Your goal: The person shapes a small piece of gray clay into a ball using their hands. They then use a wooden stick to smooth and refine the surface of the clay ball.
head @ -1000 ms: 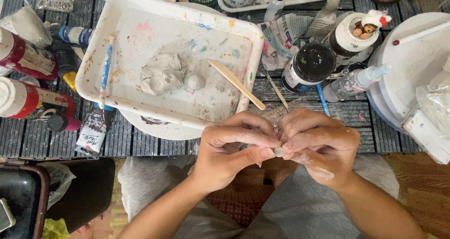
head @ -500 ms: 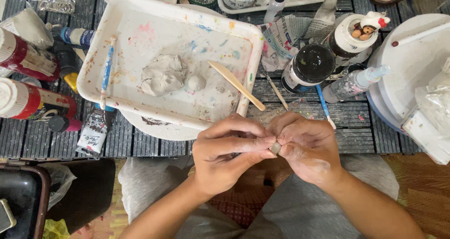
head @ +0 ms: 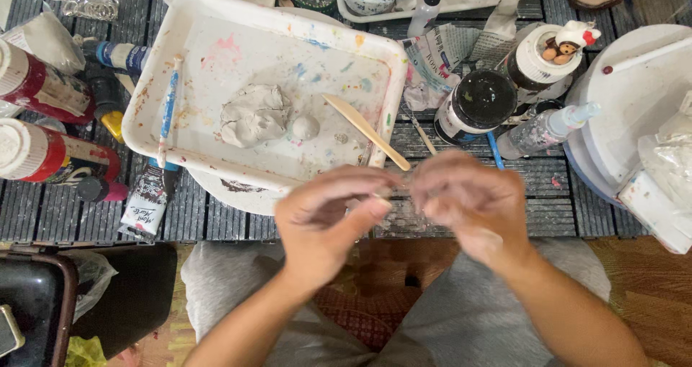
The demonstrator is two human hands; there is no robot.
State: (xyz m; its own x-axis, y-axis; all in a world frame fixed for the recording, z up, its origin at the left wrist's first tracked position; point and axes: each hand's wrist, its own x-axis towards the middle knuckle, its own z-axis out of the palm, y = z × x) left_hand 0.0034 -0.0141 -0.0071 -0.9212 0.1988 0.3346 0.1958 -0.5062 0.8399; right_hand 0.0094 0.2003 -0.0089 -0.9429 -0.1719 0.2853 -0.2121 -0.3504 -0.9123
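My left hand (head: 324,223) and my right hand (head: 472,201) are raised together over my lap, just in front of the white tray (head: 155,72). Their fingertips meet, and both hands are blurred by motion. The small grey clay piece they pinch is mostly hidden between the fingers. In the tray lie a flattened lump of grey clay (head: 254,113), a small clay ball (head: 305,127) and a wooden modelling stick (head: 364,131). A blue-handled brush (head: 167,111) rests along the tray's left side.
Red paint bottles (head: 43,154) and a paint tube (head: 144,205) lie at the left. A black-lidded jar (head: 477,104), a figurine-topped jar (head: 544,54) and a small squeeze bottle (head: 544,131) stand to the right, beside a white round tub (head: 634,100). A dark case (head: 29,295) sits at lower left.
Both hands have lifted slightly toward the tray's front edge and now move fast enough to blur; the small grey piece seen between the fingertips earlier is no longer clear.
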